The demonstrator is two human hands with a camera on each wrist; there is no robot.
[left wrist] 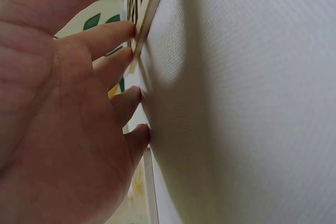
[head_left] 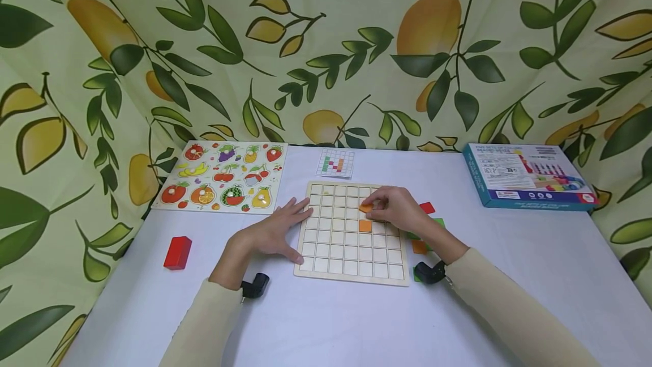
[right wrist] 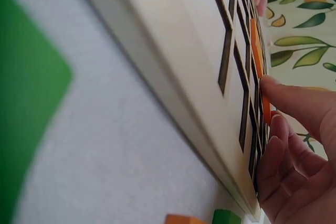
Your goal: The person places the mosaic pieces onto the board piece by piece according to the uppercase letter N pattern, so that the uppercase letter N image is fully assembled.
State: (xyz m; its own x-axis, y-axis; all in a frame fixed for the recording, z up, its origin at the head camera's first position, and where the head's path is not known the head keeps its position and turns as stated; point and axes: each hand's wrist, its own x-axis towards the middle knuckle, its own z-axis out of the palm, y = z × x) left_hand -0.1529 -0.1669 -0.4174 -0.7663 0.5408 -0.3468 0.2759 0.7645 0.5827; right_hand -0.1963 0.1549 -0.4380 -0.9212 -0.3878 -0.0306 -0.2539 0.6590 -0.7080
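Note:
A wooden grid board [head_left: 351,277] with square cells lies in front of me. My right hand [head_left: 399,208] pinches an orange square tile [head_left: 365,208] between thumb and fingers over its upper right part; the right wrist view shows this tile [right wrist: 266,107] at the thumb tip, close on the grid. One cell lower, another orange tile [head_left: 365,226] sits in the grid. My left hand [head_left: 275,230] is spread along the board's left side, thumb at the lower left corner and fingertips at the edge. In the left wrist view its fingers [left wrist: 113,40] reach the board's rim [left wrist: 152,3].
Several red, green and orange tiles [head_left: 420,247] lie right of the board, partly under my right forearm. A small pattern card [head_left: 335,163] lies behind it. Around stand a fruit puzzle [head_left: 224,177], a red block [head_left: 177,252] and a blue box [head_left: 530,177].

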